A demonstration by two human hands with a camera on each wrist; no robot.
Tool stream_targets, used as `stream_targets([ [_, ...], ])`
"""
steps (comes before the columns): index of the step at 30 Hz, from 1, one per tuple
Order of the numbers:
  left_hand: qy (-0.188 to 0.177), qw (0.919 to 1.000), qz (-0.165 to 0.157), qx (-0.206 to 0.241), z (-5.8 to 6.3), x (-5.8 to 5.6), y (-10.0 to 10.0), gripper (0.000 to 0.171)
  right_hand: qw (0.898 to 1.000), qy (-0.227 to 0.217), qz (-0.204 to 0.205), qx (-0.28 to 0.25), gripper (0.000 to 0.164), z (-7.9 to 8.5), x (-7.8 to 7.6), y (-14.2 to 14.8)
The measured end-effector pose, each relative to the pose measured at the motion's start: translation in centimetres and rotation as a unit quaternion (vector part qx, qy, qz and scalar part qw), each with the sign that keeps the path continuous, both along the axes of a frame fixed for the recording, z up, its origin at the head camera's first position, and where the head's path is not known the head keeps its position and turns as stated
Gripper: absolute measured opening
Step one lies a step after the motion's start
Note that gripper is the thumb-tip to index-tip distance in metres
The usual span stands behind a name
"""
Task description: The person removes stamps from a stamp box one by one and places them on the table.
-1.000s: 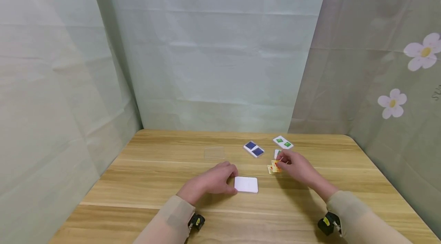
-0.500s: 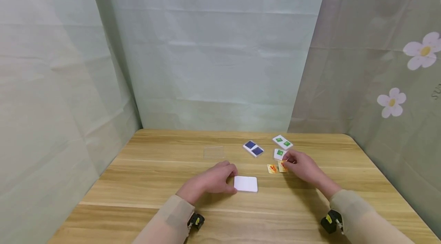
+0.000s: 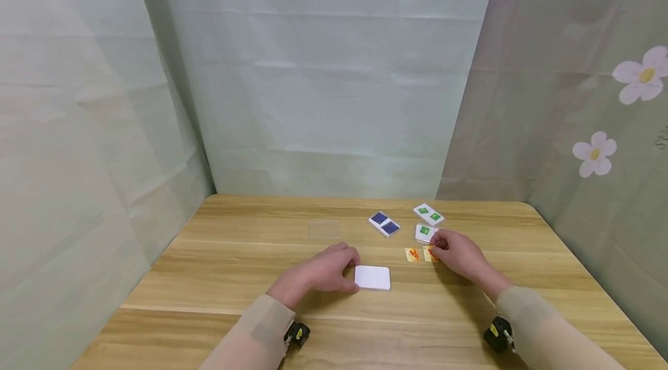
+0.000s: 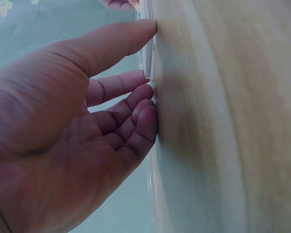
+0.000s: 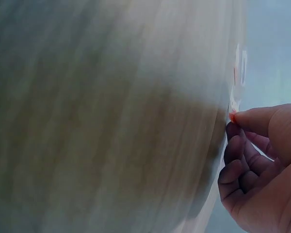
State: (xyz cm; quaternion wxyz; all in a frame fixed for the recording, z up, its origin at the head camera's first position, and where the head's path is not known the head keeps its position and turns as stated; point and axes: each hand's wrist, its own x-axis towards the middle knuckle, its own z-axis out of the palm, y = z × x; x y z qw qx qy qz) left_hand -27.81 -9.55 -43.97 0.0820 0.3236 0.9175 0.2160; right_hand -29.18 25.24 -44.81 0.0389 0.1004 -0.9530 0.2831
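My left hand is at the left end of a flat white rectangular slab with rounded corners. Thumb and index finger grip its left corners, and the remaining fingers curl down to the table. To the right, my right hand pinches the right part of a small yellow card with a red-orange print. In the right wrist view the thumb presses on that print close to the tabletop. A matching yellow card lies just left of it, a small gap apart.
Behind the yellow cards lies a white tile with a green square, partly behind my right fingers. Farther back are a white tile with two green squares and one with two dark blue squares. A clear flat sheet lies left of them.
The pinched yellow card has moved right, off the other yellow card it overlapped, and now lies beside it. More of the single-green-square tile shows. My left hand stays at the slab.
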Motion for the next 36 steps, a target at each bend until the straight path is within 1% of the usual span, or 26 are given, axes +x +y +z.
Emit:
stream_targets([
  [4,0.002,1.0000,0.001,0.000,-0.07,-0.06,0.01,0.040,1.000,0.002,-0.006,0.021,0.007,0.08,-0.16,-0.12],
  [10,-0.002,1.0000,0.001,0.002,-0.11,-0.09,0.04,0.039,0.999,0.007,-0.006,0.035,0.008,0.13,-0.25,-0.29],
  [17,-0.002,1.0000,0.002,-0.001,-0.09,-0.07,0.08,0.039,0.999,0.011,-0.010,0.046,0.008,-0.17,-0.14,-0.47],
  [31,0.004,1.0000,-0.004,-0.004,-0.30,-0.07,0.01,0.040,0.998,0.016,-0.014,0.055,0.009,-0.12,-0.04,-0.58],
  [36,0.004,1.0000,-0.002,-0.005,-0.25,-0.05,0.00,0.040,0.998,0.011,-0.019,0.058,0.009,-0.04,-0.03,-0.62],
])
